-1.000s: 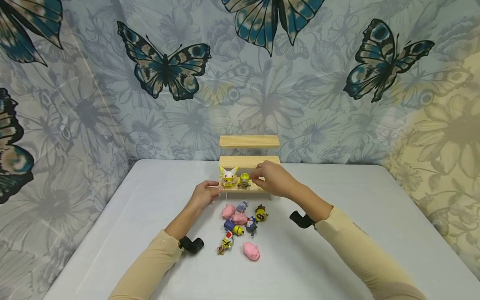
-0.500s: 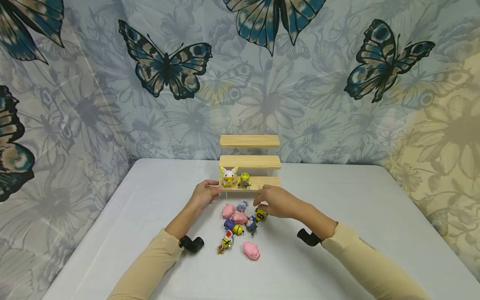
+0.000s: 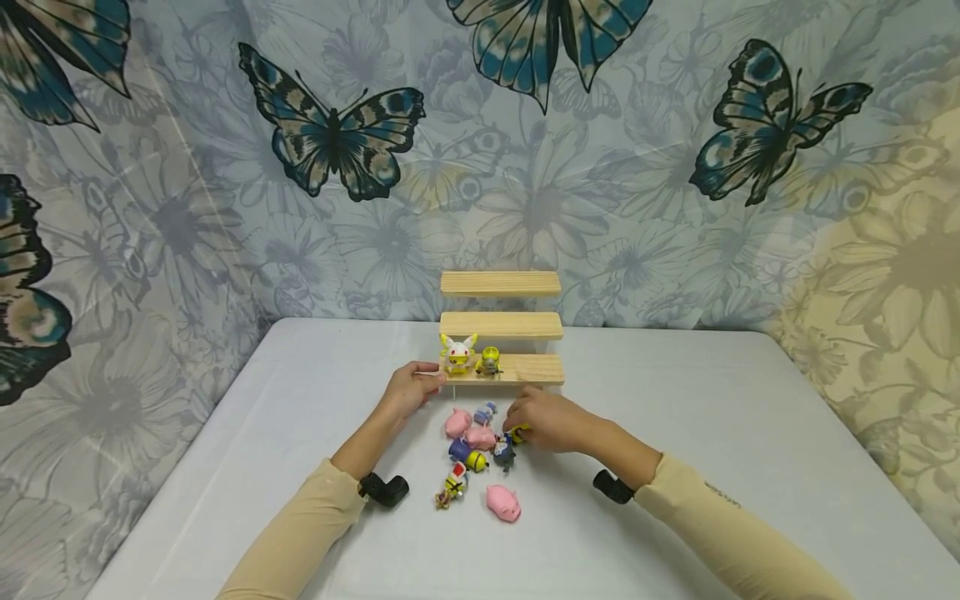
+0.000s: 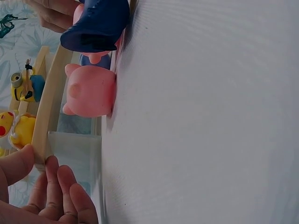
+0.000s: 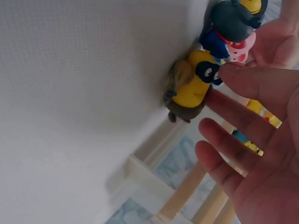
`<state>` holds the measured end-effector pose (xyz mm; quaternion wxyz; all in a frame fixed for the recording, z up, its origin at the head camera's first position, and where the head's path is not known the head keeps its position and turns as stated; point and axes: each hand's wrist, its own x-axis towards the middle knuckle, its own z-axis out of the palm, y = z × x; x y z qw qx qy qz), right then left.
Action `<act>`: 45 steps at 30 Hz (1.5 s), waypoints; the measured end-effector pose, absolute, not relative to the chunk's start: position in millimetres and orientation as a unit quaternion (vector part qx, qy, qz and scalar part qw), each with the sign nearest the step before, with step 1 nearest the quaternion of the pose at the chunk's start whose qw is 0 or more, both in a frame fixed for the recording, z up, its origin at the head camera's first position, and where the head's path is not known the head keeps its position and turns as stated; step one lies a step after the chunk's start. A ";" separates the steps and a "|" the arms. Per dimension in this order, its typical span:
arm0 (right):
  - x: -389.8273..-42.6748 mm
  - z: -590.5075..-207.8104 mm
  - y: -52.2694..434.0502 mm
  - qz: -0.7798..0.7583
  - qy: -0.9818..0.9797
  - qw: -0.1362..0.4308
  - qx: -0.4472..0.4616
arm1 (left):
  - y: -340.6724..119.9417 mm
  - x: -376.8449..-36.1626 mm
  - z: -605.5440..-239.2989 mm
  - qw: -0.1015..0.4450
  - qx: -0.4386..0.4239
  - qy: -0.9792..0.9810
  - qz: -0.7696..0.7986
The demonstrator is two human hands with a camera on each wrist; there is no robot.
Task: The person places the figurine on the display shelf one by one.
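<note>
Seemingly light, hard and slick, the minion point(image 5: 191, 86) suits a body pinch; right hand point(image 3: 543, 421) fingers spread, touching it.

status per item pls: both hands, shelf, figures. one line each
left hand: pinches the left end of the bottom step.
right hand: fingers touch the brown-hat yellow figure, grip not closed.
wooden step shelf: upright on the table.
two yellow figures: standing on the bottom step.
pink pig: lying on the table, apart from the pile.
</note>
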<state>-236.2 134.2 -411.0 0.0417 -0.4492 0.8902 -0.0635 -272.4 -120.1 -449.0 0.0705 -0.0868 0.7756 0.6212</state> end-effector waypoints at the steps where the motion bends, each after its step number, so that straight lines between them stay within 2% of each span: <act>1: -236.1 -411.2 134.0 -0.059 0.894 0.043 -0.442 | -119.9 -272.2 -449.0 0.071 -0.088 0.775 0.622; 8: -237.3 -409.5 137.5 -0.033 0.916 0.072 -0.393 | -119.4 -270.6 -446.9 0.073 -0.089 0.773 0.623; 16: -248.0 -406.2 146.9 -0.091 0.928 0.227 -0.281 | -119.1 -271.1 -447.7 0.072 -0.087 0.773 0.624; 20: -250.6 -407.9 151.5 -0.103 0.925 0.263 -0.255 | -119.5 -271.0 -448.7 0.073 -0.088 0.774 0.622; 31: -250.0 -409.2 161.0 -0.150 0.917 0.253 -0.270 | -119.6 -272.5 -449.8 0.073 -0.093 0.777 0.618; 40: -253.0 -402.1 180.5 -0.224 0.903 0.208 -0.303 | -119.4 -273.3 -449.6 0.076 -0.091 0.776 0.619; 45: -253.9 -395.1 187.0 -0.253 0.903 0.164 -0.307 | -119.6 -273.5 -449.5 0.078 -0.091 0.776 0.619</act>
